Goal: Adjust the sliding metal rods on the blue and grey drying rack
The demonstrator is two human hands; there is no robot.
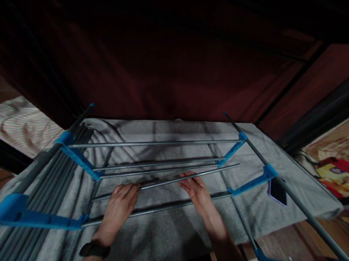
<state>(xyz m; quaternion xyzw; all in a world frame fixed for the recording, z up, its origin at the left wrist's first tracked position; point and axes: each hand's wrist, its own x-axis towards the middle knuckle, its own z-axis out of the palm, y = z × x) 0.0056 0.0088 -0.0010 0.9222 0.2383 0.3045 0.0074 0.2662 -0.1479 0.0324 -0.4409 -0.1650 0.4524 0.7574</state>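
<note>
My left hand (122, 202) is closed around a loose grey metal tube (164, 182), near its left part. Fingers of my right hand (195, 188) pinch the same tube right of its middle. The tube slants slightly upward to the right, with its right end free in the air. Below and around it lies a rack frame of grey tubes joined by blue plastic brackets, such as the left bracket (51, 218) and the right bracket (253, 181). A fixed crossbar (170, 207) runs just nearer to me than the held tube. Several crossbars (157, 141) span the far side.
A grey cloth (164, 239) covers the surface beneath. Several tubes (43, 219) lie side by side at left. A phone (277, 192) lies by the right upright. A red and yellow box (343, 179) sits at far right. Dark red fabric (168, 73) hangs behind.
</note>
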